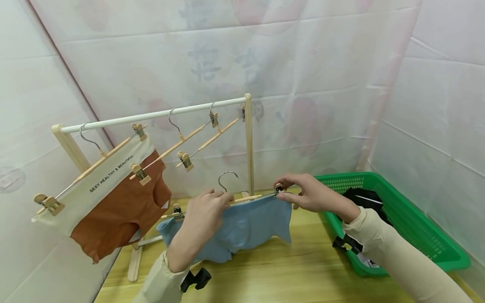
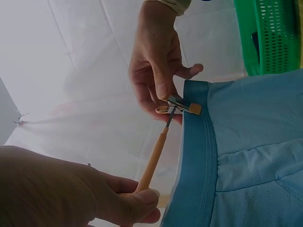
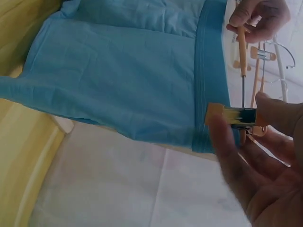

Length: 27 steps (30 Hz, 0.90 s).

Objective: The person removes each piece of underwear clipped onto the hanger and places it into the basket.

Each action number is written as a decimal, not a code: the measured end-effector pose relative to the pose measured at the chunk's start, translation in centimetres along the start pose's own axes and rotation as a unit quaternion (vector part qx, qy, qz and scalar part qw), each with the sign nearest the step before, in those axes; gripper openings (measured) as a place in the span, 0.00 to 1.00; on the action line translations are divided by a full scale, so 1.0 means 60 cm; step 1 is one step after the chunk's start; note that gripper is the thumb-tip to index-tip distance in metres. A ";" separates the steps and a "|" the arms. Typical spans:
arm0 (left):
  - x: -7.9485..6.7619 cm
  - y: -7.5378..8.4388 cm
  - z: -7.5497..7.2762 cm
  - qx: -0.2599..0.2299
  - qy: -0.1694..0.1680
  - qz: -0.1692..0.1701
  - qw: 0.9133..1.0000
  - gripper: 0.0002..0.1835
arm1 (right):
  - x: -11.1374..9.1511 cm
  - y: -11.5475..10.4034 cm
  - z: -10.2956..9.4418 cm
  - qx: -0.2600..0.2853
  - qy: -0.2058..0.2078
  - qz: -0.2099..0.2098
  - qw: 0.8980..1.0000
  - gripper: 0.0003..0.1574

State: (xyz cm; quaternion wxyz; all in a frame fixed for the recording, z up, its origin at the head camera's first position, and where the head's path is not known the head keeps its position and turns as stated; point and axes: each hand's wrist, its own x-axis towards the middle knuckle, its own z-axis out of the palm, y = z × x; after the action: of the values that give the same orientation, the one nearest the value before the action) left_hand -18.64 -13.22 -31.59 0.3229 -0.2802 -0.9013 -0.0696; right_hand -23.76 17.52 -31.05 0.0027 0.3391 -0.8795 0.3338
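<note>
Light blue boxer briefs (image 1: 246,223) hang by the waistband from a wooden clip hanger (image 1: 246,198) above the table. My left hand (image 1: 204,214) grips the hanger's wooden bar near its middle, thumb and fingers round it in the left wrist view. At the bar's right end, my right hand (image 1: 308,193) pinches the metal-and-wood clip (image 3: 232,114) between thumb and fingers. That clip sits over the corner of the waistband (image 2: 201,142). The other clip (image 1: 177,210) is at the left end of the waistband, partly behind my left hand. The hanger's hook (image 1: 227,179) points up.
A rack (image 1: 151,114) at the left holds several clip hangers; one carries a white and rust-brown garment (image 1: 129,198). To the right, a green basket (image 1: 428,227) contains dark and pale cloth. Both stand on a yellow wood-grain table (image 1: 288,273), with draped sheets (image 1: 322,63) behind.
</note>
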 end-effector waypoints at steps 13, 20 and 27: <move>0.010 0.010 0.023 0.000 0.030 0.023 0.999 0.11 | -0.022 0.018 0.009 0.007 0.050 0.008 0.999 0.17; 0.018 0.017 0.041 -0.009 0.035 0.038 0.999 0.14 | -0.035 0.036 0.005 -0.016 0.086 0.014 0.996 0.10; 0.027 0.025 0.053 -0.009 0.033 0.047 0.998 0.13 | -0.044 0.054 0.000 -0.051 0.102 -0.017 0.993 0.06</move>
State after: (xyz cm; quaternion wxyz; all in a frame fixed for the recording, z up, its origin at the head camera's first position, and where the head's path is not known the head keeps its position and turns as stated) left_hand -20.59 -10.25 -33.14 0.3533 -0.3229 -0.8751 -0.0718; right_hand -23.70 20.86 -33.56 0.1152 0.3181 -0.8846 0.3210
